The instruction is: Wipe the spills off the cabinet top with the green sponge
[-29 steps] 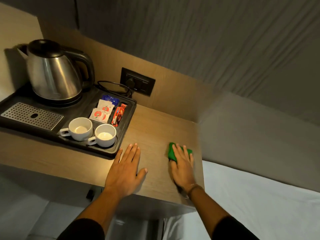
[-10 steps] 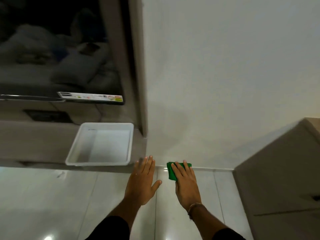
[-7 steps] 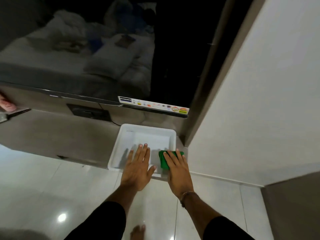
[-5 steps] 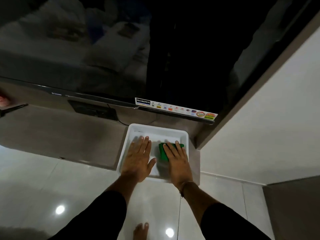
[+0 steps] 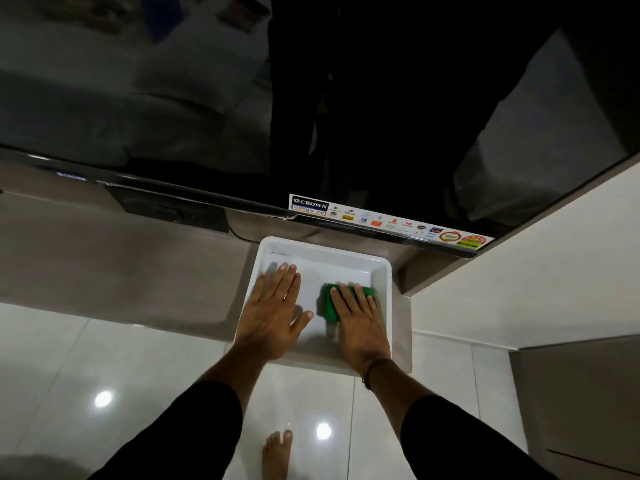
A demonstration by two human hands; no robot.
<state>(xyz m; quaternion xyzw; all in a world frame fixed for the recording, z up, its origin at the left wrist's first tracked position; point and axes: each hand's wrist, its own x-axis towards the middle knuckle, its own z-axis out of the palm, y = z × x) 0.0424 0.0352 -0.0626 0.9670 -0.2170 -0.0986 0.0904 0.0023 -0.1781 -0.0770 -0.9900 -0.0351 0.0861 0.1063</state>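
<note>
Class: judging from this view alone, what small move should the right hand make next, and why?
Probably lift the right hand off, leaving the green sponge behind: it is already inside the white tray, under flat fingers.

Finishes of the visible surfaces.
Cabinet top (image 5: 121, 265): matt, grey-brown; tray (image 5: 323, 268): smooth white plastic; green sponge (image 5: 330, 308): matt; television screen (image 5: 381, 98): glossy black; floor tiles (image 5: 69, 358): polished, reflective.
</note>
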